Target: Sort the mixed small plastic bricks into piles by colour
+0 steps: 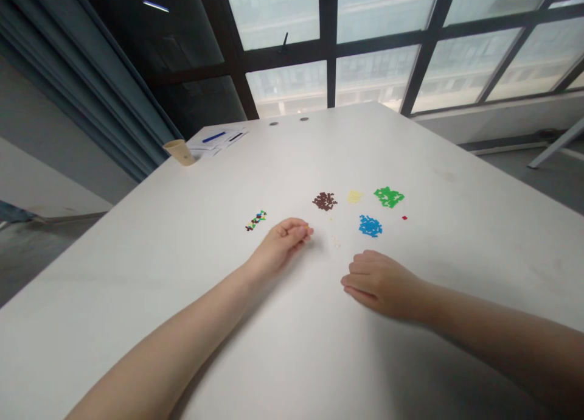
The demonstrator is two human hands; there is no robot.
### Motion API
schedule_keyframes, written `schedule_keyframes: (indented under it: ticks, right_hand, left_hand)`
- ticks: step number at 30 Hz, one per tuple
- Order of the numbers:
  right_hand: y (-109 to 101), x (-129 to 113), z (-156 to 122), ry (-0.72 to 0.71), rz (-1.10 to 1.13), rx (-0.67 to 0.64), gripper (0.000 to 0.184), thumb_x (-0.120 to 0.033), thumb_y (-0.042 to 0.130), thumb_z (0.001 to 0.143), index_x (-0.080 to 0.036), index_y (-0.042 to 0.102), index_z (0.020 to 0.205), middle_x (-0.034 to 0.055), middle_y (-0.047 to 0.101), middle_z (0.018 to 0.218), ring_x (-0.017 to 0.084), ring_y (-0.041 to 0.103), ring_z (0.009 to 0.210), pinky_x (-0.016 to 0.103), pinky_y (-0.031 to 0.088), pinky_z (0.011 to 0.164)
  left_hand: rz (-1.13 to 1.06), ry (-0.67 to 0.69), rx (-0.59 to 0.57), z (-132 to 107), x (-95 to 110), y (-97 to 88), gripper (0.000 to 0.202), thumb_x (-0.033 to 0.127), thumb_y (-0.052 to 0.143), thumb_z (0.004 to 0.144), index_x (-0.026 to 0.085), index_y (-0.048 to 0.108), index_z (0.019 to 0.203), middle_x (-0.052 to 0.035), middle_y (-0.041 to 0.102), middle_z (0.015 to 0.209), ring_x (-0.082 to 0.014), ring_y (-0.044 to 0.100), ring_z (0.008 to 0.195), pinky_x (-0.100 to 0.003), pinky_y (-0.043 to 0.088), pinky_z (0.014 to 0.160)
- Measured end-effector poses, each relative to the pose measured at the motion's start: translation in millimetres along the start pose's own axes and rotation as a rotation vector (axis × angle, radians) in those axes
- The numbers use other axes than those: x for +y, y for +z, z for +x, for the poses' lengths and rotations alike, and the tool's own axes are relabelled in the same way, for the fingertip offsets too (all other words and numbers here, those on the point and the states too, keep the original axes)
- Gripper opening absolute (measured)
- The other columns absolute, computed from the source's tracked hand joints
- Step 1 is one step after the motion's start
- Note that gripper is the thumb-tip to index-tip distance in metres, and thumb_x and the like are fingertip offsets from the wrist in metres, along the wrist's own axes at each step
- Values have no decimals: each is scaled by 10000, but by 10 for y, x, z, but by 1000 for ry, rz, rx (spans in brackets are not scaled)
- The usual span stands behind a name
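Note:
My left hand (283,242) rests on the white table (182,274) with its fingers pinched on a tiny yellow bead (306,226). Left of it lies a small mixed-colour pile of beads (256,220). My right hand (378,283) lies on the table with its fingers curled under; nothing shows in it. Beyond the hands sit sorted piles: brown beads (325,201), pale yellow beads (354,196), green beads (389,196) and blue beads (370,226). A single red bead (404,217) lies right of the blue pile. A few whitish beads (336,241) lie between the hands.
A paper cup (181,152) stands near the table's far left edge, beside papers with blue pens (219,139). Large windows run behind the table, with a dark curtain (91,73) at the left.

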State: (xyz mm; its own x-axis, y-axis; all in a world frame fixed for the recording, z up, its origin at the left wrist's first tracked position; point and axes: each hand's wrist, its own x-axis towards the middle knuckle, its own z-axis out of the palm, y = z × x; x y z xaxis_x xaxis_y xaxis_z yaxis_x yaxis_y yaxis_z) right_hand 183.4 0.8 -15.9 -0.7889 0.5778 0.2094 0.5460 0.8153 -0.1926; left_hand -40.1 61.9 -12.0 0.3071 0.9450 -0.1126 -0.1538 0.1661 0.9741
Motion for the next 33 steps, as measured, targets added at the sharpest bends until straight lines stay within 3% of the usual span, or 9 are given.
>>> schedule_keyframes:
  ticks: [4,14,28,33]
  right_hand:
    - [14,-17,-9,-68,10,-24,173,-225,448,844,-191,547,707,-2,531,663,136,410,684,272,280,669]
    - [37,-2,-13,-117,7,9,201,-217,418,861,-184,553,716,5,527,656,133,397,663,277,278,650]
    - [-9,-34,-20,-56,-5,378,134,-177,486,797,-171,603,731,12,518,579,137,409,605,292,287,604]
    - [-38,-99,-14,63,80,549,60,-181,564,759,-173,604,803,3,554,613,130,452,613,303,316,640]
  left_hand:
    - [-315,-254,-192,-238,-107,315,272,309,731,608,140,560,735,-7,600,686,-52,529,578,-170,415,562]
    - [-433,-310,-156,-292,-103,371,269,287,767,563,115,595,679,-7,607,638,-42,525,554,-138,411,539]
    - [-484,-403,-216,-351,-101,437,258,308,746,596,101,613,674,-12,594,629,-42,512,564,-142,391,581]
    - [-406,-431,-235,-407,-113,469,278,351,729,610,113,601,673,4,555,615,-39,460,541,-146,339,523]
